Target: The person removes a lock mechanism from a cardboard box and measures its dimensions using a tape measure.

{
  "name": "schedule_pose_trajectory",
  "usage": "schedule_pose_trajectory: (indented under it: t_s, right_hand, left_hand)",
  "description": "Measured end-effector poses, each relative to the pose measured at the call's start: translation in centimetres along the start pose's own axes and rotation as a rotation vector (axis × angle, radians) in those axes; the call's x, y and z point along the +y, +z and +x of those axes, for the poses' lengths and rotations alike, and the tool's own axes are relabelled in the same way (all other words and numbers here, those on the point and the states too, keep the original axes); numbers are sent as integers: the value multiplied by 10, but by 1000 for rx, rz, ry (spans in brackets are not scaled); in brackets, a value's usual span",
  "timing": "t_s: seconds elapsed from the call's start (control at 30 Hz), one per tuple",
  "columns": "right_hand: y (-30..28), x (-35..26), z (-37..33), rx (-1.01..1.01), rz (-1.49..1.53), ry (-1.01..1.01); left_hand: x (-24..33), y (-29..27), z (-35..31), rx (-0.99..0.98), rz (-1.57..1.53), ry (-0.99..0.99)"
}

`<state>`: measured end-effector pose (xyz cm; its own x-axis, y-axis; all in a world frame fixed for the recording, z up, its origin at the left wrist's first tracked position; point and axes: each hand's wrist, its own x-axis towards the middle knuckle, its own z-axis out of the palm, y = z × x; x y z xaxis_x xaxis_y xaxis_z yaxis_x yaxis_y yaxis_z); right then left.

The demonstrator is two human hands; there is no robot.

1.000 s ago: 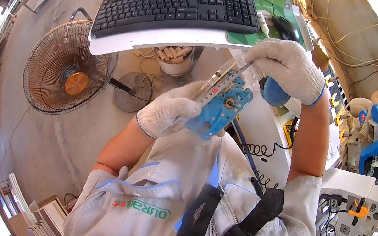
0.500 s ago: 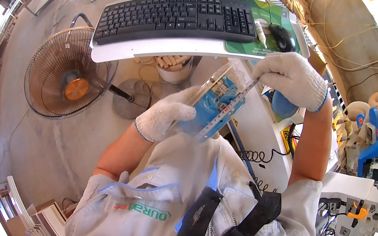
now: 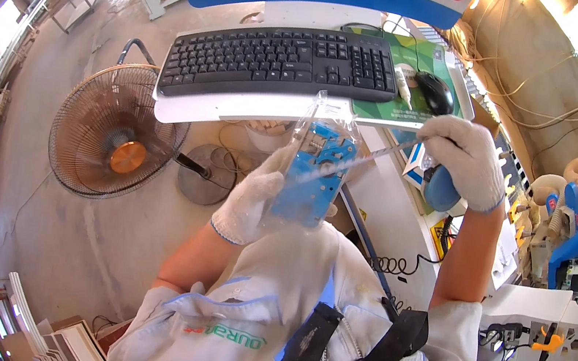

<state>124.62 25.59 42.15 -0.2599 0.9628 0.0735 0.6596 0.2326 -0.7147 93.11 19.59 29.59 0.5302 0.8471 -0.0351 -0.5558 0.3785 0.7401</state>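
Observation:
My left hand (image 3: 250, 203), in a white knit glove, closes around the side of a clear plastic bag with a flat blue mechanical part (image 3: 304, 201) inside, held upright in front of my chest. Some metal fittings show near the part's upper end. In my gloved right hand (image 3: 463, 161), fingers pinch one end of a thin, light-coloured ruler (image 3: 365, 163). The ruler slants from that hand down across the front of the bagged part, and its lower end is blurred near my left fingers. Beneath my right hand is a round blue object (image 3: 441, 190), partly covered.
Beyond my hands a white shelf carries a black keyboard (image 3: 284, 58), a mouse (image 3: 434, 94) on a green pad, and a small white tube (image 3: 403, 86). A floor fan (image 3: 107, 136) stands left. A coiled black cord (image 3: 395, 264) hangs at the right.
The ruler has turned from lying steeply along the part to a flatter slant across it. My right hand is lower and farther right, and the bagged part stands more upright.

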Motion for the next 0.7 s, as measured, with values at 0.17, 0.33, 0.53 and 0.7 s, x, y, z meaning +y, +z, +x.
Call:
schedule_pose_trajectory:
  t_s: [0.17,0.33,0.53,0.7]
  right_hand:
    - [39,5,-27,195,185,39]
    - [42,12,-39,269,148,108]
    - [45,15,-52,249,109,133]
    - [52,16,-53,243,110,92]
  left_hand:
    - [-10,-4,3,46,-201,113]
    - [-11,-3,5,142,-257,142]
    - [-11,4,6,201,-184,171]
    - [-13,6,7,222,-174,168]
